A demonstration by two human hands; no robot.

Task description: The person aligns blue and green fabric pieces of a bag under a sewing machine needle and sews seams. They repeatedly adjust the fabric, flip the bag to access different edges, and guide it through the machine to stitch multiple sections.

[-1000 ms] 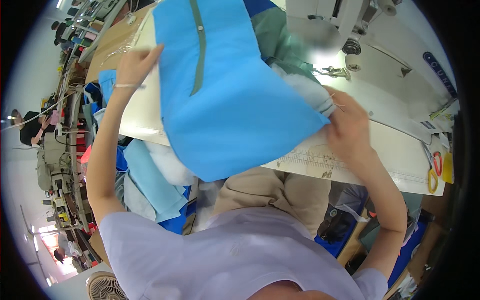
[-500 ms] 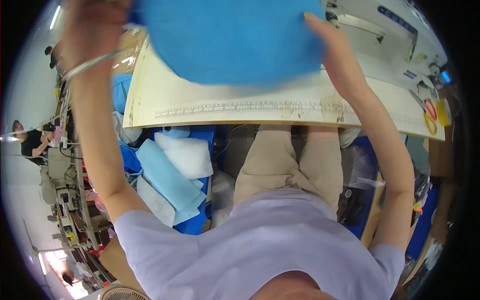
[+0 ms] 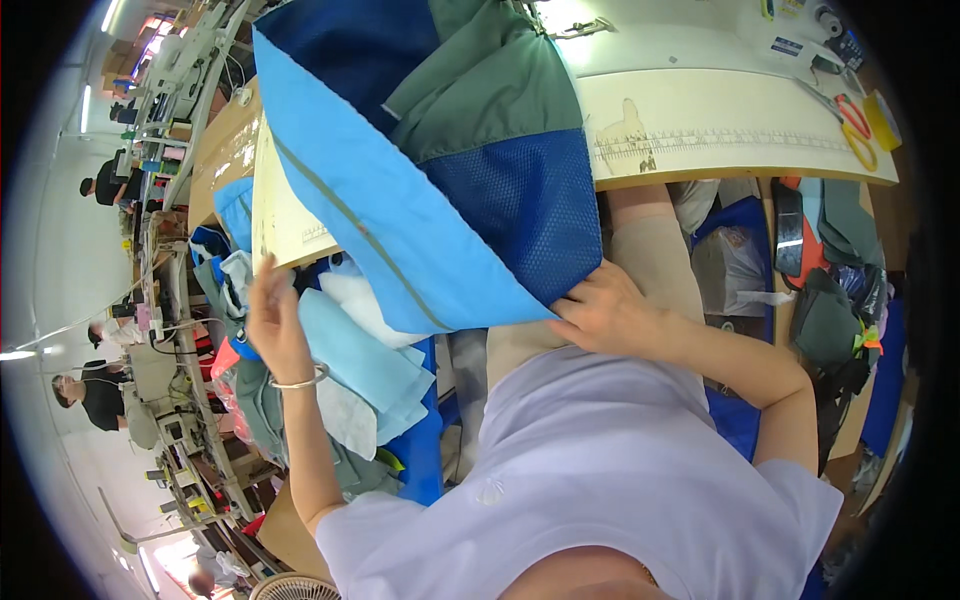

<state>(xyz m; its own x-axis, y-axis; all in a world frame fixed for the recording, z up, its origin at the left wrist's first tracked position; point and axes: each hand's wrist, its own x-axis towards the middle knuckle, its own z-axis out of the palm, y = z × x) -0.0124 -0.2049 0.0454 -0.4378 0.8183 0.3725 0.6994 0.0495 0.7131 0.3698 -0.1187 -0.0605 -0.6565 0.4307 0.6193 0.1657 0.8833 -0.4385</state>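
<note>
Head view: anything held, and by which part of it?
Right hand holds the blue-and-green fabric by its lower corner; left hand appears empty.

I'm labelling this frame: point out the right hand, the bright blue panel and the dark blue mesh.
Right hand (image 3: 612, 312): head view, back of hand.
Bright blue panel (image 3: 400, 215): head view, middle of its face.
Dark blue mesh (image 3: 520, 205): head view, its lower section.

The right hand (image 3: 603, 309) holds the lower corner of the blue cloth (image 3: 405, 225); the left hand (image 3: 278, 318), rather blurred, seems apart from it.
</note>
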